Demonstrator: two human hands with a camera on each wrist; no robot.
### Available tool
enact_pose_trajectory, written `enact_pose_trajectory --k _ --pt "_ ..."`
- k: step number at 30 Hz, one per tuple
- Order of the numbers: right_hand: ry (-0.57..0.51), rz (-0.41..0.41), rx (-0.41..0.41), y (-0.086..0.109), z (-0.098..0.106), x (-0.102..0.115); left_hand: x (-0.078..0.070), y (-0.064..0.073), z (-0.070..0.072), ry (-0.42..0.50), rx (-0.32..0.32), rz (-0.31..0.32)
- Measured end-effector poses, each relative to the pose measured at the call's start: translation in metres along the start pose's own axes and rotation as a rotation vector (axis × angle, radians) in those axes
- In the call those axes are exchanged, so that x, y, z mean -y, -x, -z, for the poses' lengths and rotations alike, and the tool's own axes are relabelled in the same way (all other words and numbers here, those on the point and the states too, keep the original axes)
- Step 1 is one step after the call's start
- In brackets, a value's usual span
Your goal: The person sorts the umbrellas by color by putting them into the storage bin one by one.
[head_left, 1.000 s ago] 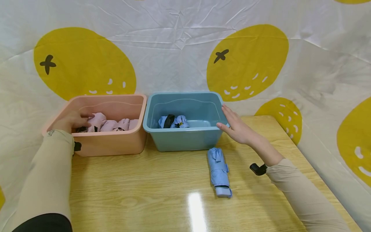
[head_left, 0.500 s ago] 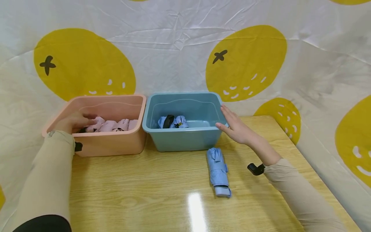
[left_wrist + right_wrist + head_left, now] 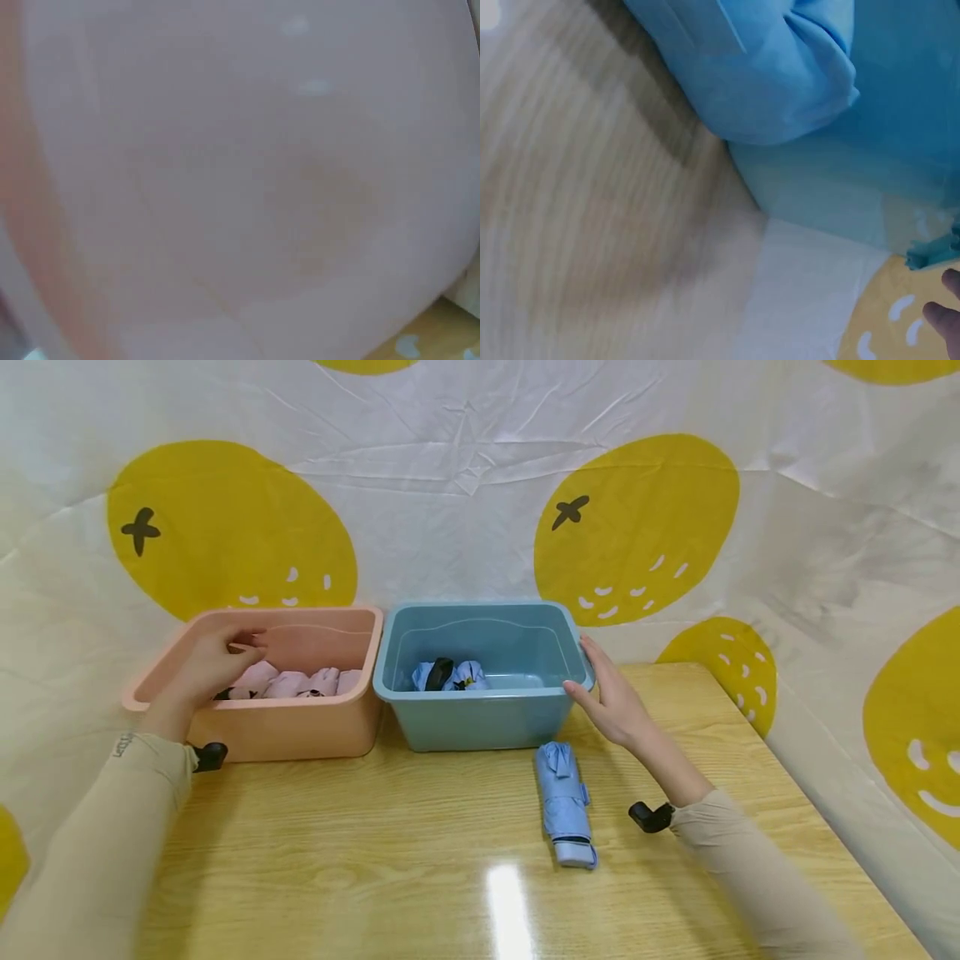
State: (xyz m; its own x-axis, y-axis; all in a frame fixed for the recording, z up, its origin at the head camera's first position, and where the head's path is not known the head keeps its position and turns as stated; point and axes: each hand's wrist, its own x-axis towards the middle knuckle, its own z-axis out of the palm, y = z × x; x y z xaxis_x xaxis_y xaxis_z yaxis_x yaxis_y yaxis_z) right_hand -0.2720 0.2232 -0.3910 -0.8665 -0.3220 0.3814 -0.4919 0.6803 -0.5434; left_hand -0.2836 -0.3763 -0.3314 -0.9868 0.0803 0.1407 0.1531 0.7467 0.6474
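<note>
In the head view my left hand [image 3: 213, 664] is over the salmon-pink bin [image 3: 277, 731], fingers loosely bent, nothing visible in them. Rolled pale pink umbrellas [image 3: 287, 685] lie in that bin, partly hidden by its front wall. My right hand [image 3: 617, 697] touches the right front corner of the blue bin [image 3: 480, 722], thumb at the rim and fingers straight along the side. Two blue bundles [image 3: 471, 675] lie in the blue bin. A folded light blue umbrella [image 3: 565, 802] lies on the table in front; its end fills the top of the right wrist view.
Both bins stand side by side at the back of the wooden table [image 3: 337, 860]. Behind them hangs a white cloth [image 3: 450, 527] with yellow fruit prints. The left wrist view is mostly a blurred pinkish surface.
My left hand has risen out from among the pink umbrellas to above the bin's front edge. My right hand stays at the blue bin's corner, its forearm shifting slightly left.
</note>
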Motion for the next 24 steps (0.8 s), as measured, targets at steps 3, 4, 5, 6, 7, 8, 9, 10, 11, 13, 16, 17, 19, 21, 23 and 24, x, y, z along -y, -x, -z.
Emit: enact_pose_trajectory --k 3,4,5,6,7,8,9,10,11,13,16,17,19,21,23,24 --pt "-0.029 -0.002 -0.064 0.011 -0.004 0.0 -0.013 0.012 -0.008 -0.013 -0.087 -0.039" --pt "-0.043 -0.005 -0.084 0.015 -0.005 0.0 -0.018 0.016 -0.011 -0.011 -0.109 -0.043" --pt "-0.059 -0.01 -0.102 0.018 -0.006 0.0 -0.023 0.02 -0.014 -0.002 -0.131 -0.051" --pt "-0.075 -0.015 -0.119 0.022 -0.007 0.0 -0.028 0.023 -0.017 0.01 -0.153 -0.055" --pt "-0.094 -0.018 -0.135 0.026 -0.008 0.0 -0.033 0.027 -0.021 0.02 -0.175 -0.063" --pt "-0.113 -0.022 -0.148 0.029 -0.009 0.0 -0.038 0.03 -0.025 0.028 -0.198 -0.082" --pt "-0.129 -0.026 -0.159 0.033 -0.01 0.001 -0.043 0.033 -0.03 0.036 -0.224 -0.104" --pt "-0.147 -0.03 -0.165 0.037 -0.011 0.001 -0.048 0.036 -0.035 0.045 -0.253 -0.133" --pt "-0.157 -0.038 -0.165 0.04 -0.012 0.001 -0.053 0.038 -0.04 0.052 -0.288 -0.169" --pt "-0.179 -0.061 -0.148 0.047 -0.015 0.003 -0.062 0.042 -0.051 0.071 -0.342 -0.227" --pt "-0.177 -0.113 -0.081 0.058 -0.022 0.005 -0.075 0.047 -0.067 0.089 -0.383 -0.294" --pt "-0.166 -0.132 -0.05 0.061 -0.025 0.006 -0.079 0.049 -0.072 0.091 -0.387 -0.315" --pt "-0.142 -0.161 0.018 0.067 -0.03 0.008 -0.088 0.052 -0.082 0.072 -0.383 -0.346" --pt "-0.101 -0.181 0.084 0.074 -0.035 0.01 -0.096 0.053 -0.091 0.034 -0.374 -0.384" --pt "-0.059 -0.188 0.138 0.079 -0.039 0.013 -0.105 0.055 -0.1 -0.032 -0.363 -0.421" --pt "-0.034 -0.189 0.158 0.081 -0.041 0.014 -0.108 0.055 -0.104 -0.076 -0.359 -0.44"
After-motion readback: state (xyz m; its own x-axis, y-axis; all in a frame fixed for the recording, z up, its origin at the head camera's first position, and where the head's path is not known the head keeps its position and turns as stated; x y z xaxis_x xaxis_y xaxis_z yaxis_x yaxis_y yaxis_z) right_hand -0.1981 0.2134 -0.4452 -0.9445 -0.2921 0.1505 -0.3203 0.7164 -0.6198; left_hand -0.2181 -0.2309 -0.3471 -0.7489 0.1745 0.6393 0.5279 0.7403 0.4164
